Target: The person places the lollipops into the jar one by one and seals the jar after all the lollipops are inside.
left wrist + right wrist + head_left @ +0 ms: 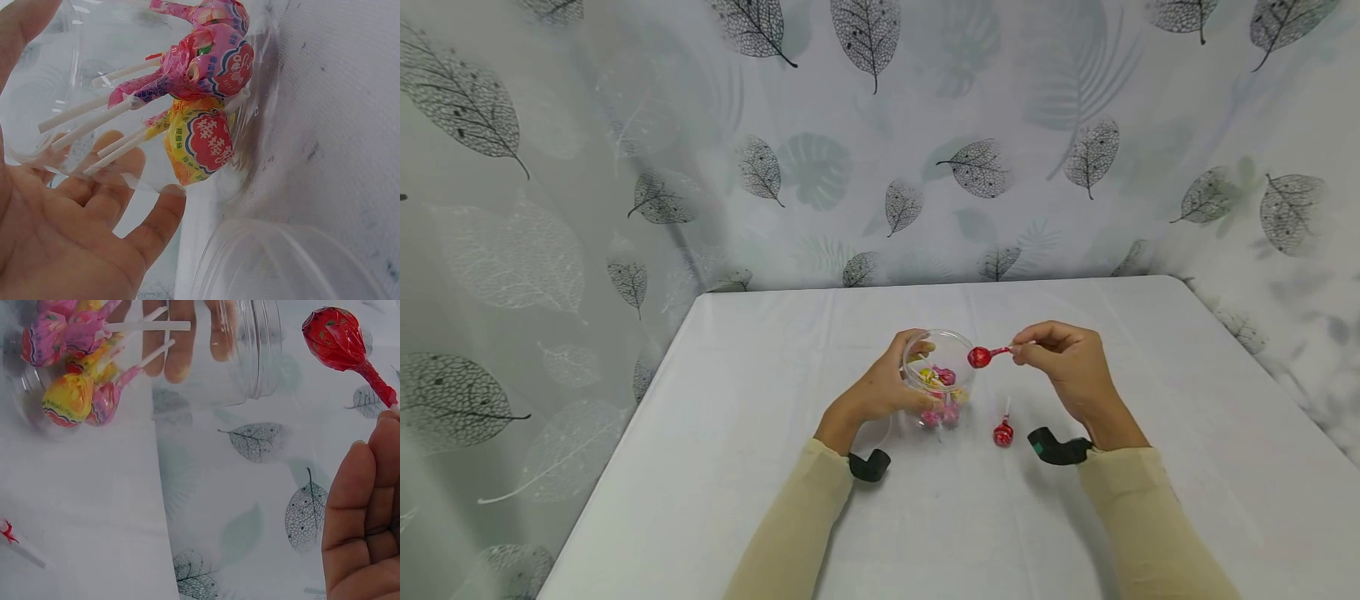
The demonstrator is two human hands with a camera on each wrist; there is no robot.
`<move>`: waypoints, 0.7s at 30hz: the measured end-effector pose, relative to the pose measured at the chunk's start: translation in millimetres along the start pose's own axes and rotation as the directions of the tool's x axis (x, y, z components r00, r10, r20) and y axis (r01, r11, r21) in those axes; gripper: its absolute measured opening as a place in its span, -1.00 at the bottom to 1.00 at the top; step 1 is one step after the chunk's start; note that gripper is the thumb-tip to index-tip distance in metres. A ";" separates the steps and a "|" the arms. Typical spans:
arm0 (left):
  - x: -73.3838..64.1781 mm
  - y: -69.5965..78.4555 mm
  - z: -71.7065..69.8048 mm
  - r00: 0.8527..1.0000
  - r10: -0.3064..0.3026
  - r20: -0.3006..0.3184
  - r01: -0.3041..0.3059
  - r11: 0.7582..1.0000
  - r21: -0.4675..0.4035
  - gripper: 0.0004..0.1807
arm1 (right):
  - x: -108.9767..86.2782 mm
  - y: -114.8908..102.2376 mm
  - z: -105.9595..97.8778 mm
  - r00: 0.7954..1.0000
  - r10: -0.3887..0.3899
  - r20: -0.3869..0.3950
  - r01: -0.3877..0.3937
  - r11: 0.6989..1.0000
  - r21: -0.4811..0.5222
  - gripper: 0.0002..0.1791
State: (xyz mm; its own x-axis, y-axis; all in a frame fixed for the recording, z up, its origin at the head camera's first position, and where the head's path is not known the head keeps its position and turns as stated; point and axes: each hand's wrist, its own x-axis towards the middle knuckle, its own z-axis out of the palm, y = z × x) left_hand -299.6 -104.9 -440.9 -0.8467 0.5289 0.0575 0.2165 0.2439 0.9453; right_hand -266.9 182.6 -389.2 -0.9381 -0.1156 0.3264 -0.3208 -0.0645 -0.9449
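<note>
Sleeves (790, 525), lower frame; left hand (880, 389), mid-frame, curved round clear jar (951, 389), presumably for steadiness; right hand (1066, 358) pinching red lollipop (979, 357) by stick, head left clear.

Soft, even light casts faint shadows on the table (700, 417), with glints along the clear jar (265, 350)

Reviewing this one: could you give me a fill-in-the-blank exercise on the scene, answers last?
The lollipop pinched by the right hand is coloured ____.
The clear jar is gripped by the ____ hand.
Lollipops inside it are pink and ____.
Loose lollipops lying on the table number ____.

Missing words: red; left; yellow; one.
</note>
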 end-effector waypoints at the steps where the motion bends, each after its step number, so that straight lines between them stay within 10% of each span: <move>1: -0.1 0.0 0.0 1.000 -0.001 -0.001 0.001 1.000 0.002 0.13 | 0.5 0.1 0.9 1.000 0.000 0.000 0.000 1.000 -0.005 -0.88; 21: 0.1 1.9 0.5 1.000 -0.016 -0.010 0.016 1.000 0.004 0.15 | 9.4 -0.7 19.9 1.000 0.014 0.005 -0.014 0.999 -0.030 -0.87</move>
State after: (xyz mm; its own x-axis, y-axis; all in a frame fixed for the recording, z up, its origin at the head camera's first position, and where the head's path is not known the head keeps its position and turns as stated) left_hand -299.0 -104.0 -439.3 -0.8549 0.5168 0.0454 0.2048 0.2558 0.9448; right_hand -272.8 161.9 -385.0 -0.9420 -0.1214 0.3128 -0.3112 -0.0328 -0.9498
